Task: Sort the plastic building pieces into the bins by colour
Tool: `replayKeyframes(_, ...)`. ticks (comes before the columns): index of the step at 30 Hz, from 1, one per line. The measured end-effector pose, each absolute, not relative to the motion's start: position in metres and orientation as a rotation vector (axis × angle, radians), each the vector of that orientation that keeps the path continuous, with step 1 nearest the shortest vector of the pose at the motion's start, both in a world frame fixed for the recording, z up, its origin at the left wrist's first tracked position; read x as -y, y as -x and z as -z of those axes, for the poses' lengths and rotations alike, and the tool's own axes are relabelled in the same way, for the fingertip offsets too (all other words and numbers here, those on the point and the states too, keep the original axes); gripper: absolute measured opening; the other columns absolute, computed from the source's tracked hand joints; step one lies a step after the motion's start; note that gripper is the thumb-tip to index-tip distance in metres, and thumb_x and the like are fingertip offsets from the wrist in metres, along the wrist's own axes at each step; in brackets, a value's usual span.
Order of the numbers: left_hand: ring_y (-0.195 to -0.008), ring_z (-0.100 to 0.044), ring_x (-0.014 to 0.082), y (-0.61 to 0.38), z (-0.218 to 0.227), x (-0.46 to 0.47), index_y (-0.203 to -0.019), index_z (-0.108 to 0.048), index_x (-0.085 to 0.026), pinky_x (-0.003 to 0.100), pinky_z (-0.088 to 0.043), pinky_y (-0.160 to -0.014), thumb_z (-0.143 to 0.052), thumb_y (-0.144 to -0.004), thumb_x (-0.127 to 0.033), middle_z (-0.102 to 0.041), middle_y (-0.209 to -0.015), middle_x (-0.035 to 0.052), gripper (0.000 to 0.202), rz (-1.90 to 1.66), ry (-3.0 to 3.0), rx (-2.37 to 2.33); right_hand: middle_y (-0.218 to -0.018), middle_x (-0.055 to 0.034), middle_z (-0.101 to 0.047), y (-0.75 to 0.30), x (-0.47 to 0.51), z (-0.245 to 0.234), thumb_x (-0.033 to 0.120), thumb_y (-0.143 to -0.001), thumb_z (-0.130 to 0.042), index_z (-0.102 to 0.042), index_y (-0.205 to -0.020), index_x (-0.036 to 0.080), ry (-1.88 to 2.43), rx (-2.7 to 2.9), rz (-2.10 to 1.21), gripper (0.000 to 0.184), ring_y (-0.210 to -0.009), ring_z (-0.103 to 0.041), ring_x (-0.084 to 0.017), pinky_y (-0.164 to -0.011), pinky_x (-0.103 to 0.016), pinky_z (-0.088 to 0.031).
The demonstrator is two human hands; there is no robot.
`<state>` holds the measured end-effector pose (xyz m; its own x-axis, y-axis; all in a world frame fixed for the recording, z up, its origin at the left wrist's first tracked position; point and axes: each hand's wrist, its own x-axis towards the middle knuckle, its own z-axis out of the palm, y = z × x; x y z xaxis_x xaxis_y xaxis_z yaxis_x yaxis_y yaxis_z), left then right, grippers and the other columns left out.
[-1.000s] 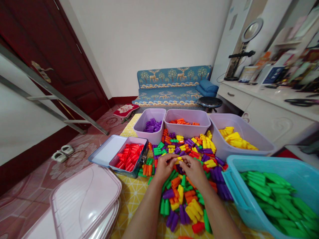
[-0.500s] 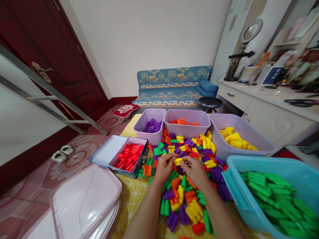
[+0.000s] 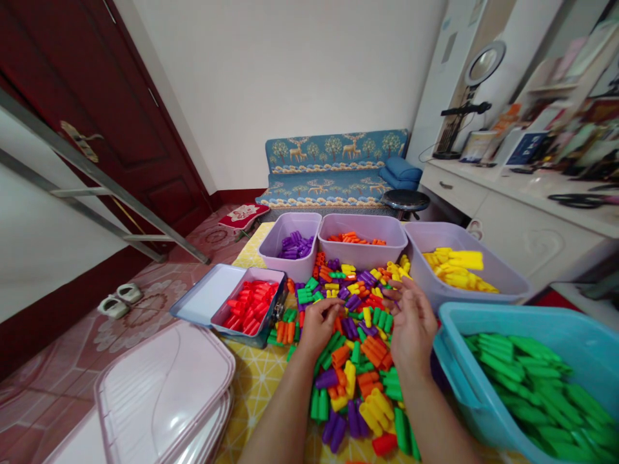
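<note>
A heap of plastic tube-like pieces [image 3: 377, 351] in green, orange, yellow, purple and red covers the table's middle. Over its left part, my left hand [image 3: 320, 327] has thumb and fingertips drawn together; whether anything is between them cannot be made out. My right hand [image 3: 412, 316] is open above the heap's right side, fingers apart and holding nothing. Beyond it stands a lilac bin [image 3: 512, 274] of yellow pieces, where one yellow piece [image 3: 467, 260] shows above the others. Whether that piece rests on them or is in the air, I cannot tell.
Lilac bins hold purple pieces [image 3: 296, 245] and orange pieces [image 3: 355, 238] at the back. Red pieces [image 3: 252, 306] fill an open-lidded case on the left. A turquoise tub [image 3: 464, 380] with green pieces stands at right. Stacked lids [image 3: 164, 386] lie at front left.
My hands have parted. The right has moved right and opened, and the yellow pieces held between them are gone from there. A yellow piece now shows in the right lilac bin.
</note>
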<state>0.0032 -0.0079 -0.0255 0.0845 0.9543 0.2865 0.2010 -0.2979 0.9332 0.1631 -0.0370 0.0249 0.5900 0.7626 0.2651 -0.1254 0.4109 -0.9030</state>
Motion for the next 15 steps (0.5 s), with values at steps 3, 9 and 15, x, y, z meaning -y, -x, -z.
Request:
replayKeyframes(3,-0.079,-0.068,0.0177,-0.003,0.026,0.008,-0.095,-0.071,-0.015,0.029,-0.054,-0.076,-0.053,-0.087,-0.025,-0.074,-0.084,0.0061,0.022,-1.275,-1.629,-1.175,-0.108,-0.0115,-0.066,-0.167,0.032,-0.004,0.043,-0.088,-0.049,-0.062,-0.109,0.017,1.242,0.97,-0.537,0.035,-0.098,-0.061,-0.023,-0.085,-0.039,-0.048)
replayKeyframes(9,-0.083,-0.067,0.0178,-0.003,0.026,0.007,-0.098,-0.07,-0.016,0.03,-0.053,-0.078,-0.053,-0.087,-0.024,-0.073,-0.091,0.0073,0.022,-1.311,-1.653,-1.177,-0.116,-0.0151,-0.063,-0.172,0.017,0.028,0.04,-0.083,-0.054,-0.065,-0.109,0.014,1.474,1.565,-0.139,0.038,-0.113,-0.052,-0.028,-0.102,-0.048,-0.038)
replayKeyframes(15,-0.1,-0.062,0.0193,-0.002,0.001,0.006,-0.103,-0.066,-0.018,0.033,-0.048,-0.091,-0.053,-0.088,-0.023,-0.068,-0.103,0.0079,0.021,-1.405,-1.865,-1.333,-0.124,-0.0128,-0.058,-0.171,0.015,0.04,0.032,-0.08,-0.06,-0.07,-0.104,0.019,1.588,1.721,-0.046,0.03,-0.121,-0.044,-0.029,-0.101,-0.049,-0.039)
